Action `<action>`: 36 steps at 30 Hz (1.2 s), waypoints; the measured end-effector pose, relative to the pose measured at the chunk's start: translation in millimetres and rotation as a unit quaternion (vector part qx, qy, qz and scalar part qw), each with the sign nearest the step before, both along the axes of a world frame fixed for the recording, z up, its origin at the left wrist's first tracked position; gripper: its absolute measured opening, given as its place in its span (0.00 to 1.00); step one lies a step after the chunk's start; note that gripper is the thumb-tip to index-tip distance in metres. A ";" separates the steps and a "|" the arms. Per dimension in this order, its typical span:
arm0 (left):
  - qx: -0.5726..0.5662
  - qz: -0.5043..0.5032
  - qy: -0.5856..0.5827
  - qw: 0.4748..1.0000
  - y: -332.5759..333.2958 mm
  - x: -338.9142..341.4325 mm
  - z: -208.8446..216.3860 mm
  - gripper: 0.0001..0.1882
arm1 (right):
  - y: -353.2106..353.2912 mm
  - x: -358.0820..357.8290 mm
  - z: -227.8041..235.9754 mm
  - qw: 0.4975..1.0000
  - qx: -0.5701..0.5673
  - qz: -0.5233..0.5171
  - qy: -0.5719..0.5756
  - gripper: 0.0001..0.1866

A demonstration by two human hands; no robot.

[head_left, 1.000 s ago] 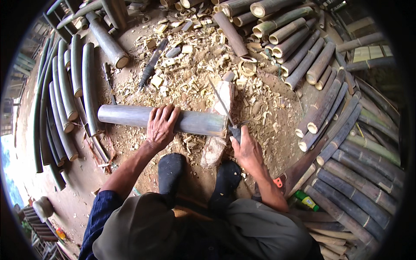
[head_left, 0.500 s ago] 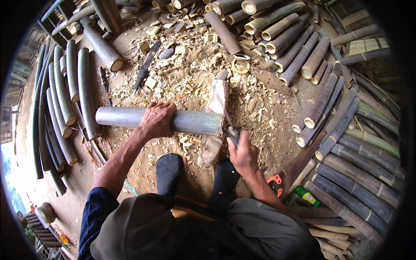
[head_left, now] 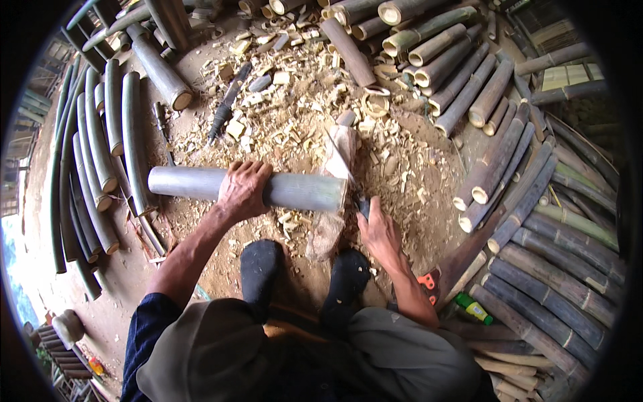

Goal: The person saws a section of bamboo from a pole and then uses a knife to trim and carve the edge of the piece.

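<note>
I see grey bamboo pole [head_left: 248, 188] lying crosswise at centre, its 3 o'clock end on wooden chopping block [head_left: 337, 175]. Left hand [head_left: 242, 191] clasps pole from above, fingers curled over it. Right hand [head_left: 380, 232], at 4 o'clock of pole end, clenched around knife [head_left: 349, 179], blade against pole end.

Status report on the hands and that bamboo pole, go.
Left hand clamped over grey bamboo pole, laid across wooden chopping block. Right hand gripping knife at pole's cut end. Chips litter ground; nothing blocking.
</note>
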State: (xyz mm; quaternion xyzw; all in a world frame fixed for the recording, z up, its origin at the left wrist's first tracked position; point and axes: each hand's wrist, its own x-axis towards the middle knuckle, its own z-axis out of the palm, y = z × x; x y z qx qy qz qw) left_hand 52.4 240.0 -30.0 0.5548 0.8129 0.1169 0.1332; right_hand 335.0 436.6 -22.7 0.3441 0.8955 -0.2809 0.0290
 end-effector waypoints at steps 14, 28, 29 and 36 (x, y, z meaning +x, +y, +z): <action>0.065 0.026 0.065 0.995 -16.3 6.3 -15.3 0.33 | -4.9 -9.3 18.3 0.999 -0.010 0.017 0.029 0.18; 0.141 0.055 0.136 0.979 -20.6 14.9 -30.0 0.37 | -22.6 -17.8 49.8 0.992 -0.031 0.008 0.119 0.17; 0.140 0.055 0.135 0.979 -17.0 15.1 -30.4 0.36 | -22.3 -22.1 63.9 0.988 -0.050 0.000 0.144 0.17; 0.132 0.059 0.157 0.977 -20.4 23.1 -27.3 0.36 | -15.2 -22.9 36.3 1.000 -0.025 -0.009 -0.017 0.20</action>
